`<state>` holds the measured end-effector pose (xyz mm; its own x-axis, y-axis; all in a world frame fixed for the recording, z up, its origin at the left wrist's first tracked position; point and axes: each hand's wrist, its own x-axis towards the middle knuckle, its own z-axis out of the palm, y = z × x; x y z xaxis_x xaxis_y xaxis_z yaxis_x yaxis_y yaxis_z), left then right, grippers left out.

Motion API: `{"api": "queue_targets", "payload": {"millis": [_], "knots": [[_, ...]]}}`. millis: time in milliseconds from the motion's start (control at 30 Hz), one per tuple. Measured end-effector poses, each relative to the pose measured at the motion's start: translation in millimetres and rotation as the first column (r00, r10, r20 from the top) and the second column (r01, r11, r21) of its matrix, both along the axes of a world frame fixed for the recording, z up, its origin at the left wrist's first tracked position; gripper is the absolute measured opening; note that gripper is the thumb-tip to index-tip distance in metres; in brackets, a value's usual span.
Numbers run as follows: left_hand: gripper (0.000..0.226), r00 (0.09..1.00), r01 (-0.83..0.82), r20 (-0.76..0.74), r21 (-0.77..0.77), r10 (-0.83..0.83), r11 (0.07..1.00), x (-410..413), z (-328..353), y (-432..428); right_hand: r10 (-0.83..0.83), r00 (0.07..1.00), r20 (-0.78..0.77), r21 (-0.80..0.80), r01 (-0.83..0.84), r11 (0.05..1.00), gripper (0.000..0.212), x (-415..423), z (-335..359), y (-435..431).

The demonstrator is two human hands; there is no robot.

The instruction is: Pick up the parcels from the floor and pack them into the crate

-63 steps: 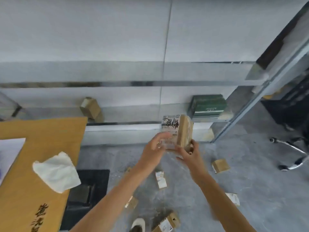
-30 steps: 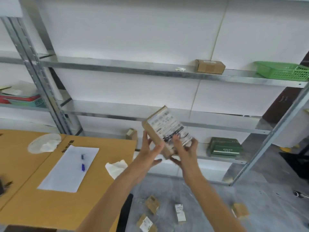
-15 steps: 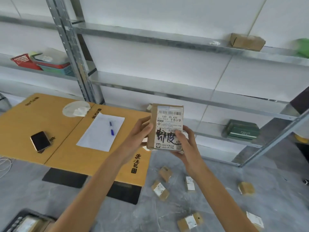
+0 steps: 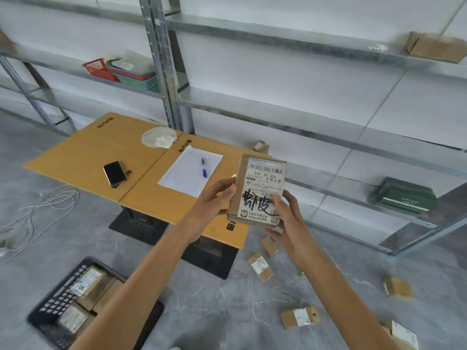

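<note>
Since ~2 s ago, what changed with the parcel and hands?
The parcel was turned in the hands: edge-on to the camera then, tilted a second ago, now upright with its label facing the camera. The view swung left, bringing the black crate into frame. Unchanged: left hand and right hand both grip the parcel throughout; loose parcels still lie on the floor.

Parcel [image 4: 262, 178], edge-on two seconds ago and then tilted, now upright with label facing the camera.
</note>
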<state>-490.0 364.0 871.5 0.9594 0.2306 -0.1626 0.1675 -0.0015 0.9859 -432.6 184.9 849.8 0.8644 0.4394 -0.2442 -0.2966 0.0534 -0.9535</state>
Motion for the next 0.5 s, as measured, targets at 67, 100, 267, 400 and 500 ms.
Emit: {"api": "queue_targets", "payload": {"millis": [67, 100, 267, 400, 500], "knots": [[0.033, 1.0, -0.003, 0.005, 0.002, 0.003, 1.0, -14, 1, 13, 0.018, 1.0, -0.006, 0.008, -0.018, 1.0, 0.038, -12, -1, 10], [0.032, 1.0, 0.0, 0.011, 0.006, 0.0, 1.0, -21, 2, 20, 0.026, 1.0, -0.007, 0.015, -0.026, 1.0, 0.038, -18, -2, 15], [0.037, 0.997, 0.072, -0.006, 0.048, -0.072, 0.996, -63, 5, 71, 0.051, 0.999, -0.005, 0.037, -0.05, 0.998, 0.062, -61, -2, 60], [0.044, 0.995, 0.096, -0.039, 0.061, -0.094, 0.994, -104, 4, 127, 0.034, 0.999, 0.023, 0.035, -0.035, 0.999, 0.062, -106, -6, 115], [0.042, 0.995, 0.085, -0.052, 0.077, -0.081, 0.993, -134, 2, 167, -0.006, 1.0, 0.026, 0.009, 0.006, 1.0, 0.065, -138, -11, 157]]}}
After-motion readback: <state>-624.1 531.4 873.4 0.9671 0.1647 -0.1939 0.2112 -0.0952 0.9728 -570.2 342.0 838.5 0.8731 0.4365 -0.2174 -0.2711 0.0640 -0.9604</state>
